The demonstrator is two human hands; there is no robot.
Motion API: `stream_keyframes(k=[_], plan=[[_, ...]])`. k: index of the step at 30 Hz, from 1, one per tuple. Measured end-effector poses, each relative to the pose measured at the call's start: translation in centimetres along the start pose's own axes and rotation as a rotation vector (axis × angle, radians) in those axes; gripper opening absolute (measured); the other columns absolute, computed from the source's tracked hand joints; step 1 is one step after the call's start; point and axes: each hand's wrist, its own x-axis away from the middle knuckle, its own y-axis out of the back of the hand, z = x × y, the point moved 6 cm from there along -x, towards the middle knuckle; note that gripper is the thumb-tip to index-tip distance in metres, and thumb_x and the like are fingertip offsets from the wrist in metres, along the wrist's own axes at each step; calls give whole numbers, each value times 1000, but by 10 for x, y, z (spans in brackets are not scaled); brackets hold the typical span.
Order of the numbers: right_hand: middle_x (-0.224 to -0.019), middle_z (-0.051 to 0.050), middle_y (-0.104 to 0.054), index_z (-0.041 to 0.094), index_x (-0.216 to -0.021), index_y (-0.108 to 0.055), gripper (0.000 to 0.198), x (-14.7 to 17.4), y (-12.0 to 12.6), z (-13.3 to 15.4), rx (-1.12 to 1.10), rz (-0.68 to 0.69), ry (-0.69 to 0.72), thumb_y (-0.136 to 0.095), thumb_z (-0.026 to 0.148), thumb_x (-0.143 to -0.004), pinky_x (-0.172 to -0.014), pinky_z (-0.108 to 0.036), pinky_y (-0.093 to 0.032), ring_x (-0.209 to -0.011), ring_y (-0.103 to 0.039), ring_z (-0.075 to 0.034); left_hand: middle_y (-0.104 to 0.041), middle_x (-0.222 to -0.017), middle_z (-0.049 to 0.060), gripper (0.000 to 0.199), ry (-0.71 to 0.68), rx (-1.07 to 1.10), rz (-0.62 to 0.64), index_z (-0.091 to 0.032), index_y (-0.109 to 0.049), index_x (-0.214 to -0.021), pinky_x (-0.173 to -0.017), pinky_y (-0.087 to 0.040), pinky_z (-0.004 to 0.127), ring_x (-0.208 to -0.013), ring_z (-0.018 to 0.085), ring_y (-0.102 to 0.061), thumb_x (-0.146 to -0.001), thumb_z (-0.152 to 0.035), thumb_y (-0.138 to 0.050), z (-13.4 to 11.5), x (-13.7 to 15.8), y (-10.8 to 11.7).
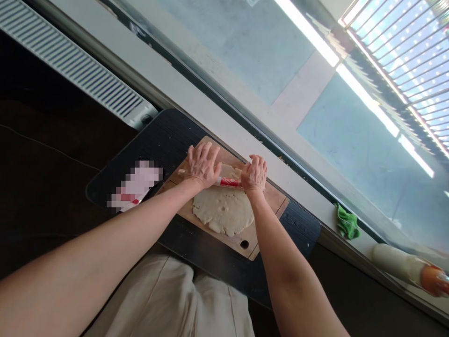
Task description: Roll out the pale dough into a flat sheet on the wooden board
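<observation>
One flat, pale, ragged-edged dough sheet point(223, 210) lies just nearer than two palm-down hands, on one brown rectangular wooden board point(271, 199). Left hand point(203, 164) and right hand point(255, 174), fingers extended, rest over one red-and-white cylindrical roller point(229, 182). One crumpled green cloth point(347, 222) lies well right of them.

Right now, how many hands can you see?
2: the left hand on the left part of the red-and-white tube, the right hand on its right part; I see no others.
</observation>
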Motion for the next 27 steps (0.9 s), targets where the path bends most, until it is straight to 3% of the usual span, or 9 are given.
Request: stream_keyframes(k=[6, 13, 21, 27], plan=[[-114, -9, -56, 19, -109, -54, 24, 25, 4, 2, 14, -10, 29, -40, 18, -89, -94, -38, -35, -107, -47, -23, -40, -144, 16, 52, -35, 6, 28, -17, -44, -134, -110, -12, 57, -133, 33, -31, -87, -40, -41, -4, 20, 2], [-111, -10, -57, 18, -111, -54, 28, 2, 0, -1, -17, -18, -1, -39, 15, -87, -91, -38, -36, -103, -48, -24, -42, -142, 15, 53, -39, -10, 0, -17, -44, -135, -110, -14, 58, -131, 33, -34, -86, -38, -43, 0, -1, 1], [-112, -7, -57, 22, -103, -57, 23, 47, 5, 3, 41, 12, 0, -42, 16, -87, -89, -36, -36, -103, -48, -22, -45, -141, 13, 47, -105, -16, 3, -19, -50, -130, -111, -16, 56, -128, 31, -39, -86, -35, -44, -6, 38, 0], [-102, -7, -59, 20, -102, -56, 21, 27, 1, -1, 43, -26, -17, -42, 16, -86, -86, -35, -36, -98, -49, -22, -49, -136, 14, 39, -119, -5, -39, -17, -55, -118, -110, -20, 56, -125, 31, -42, -85, -36, -46, -6, 21, 3]])
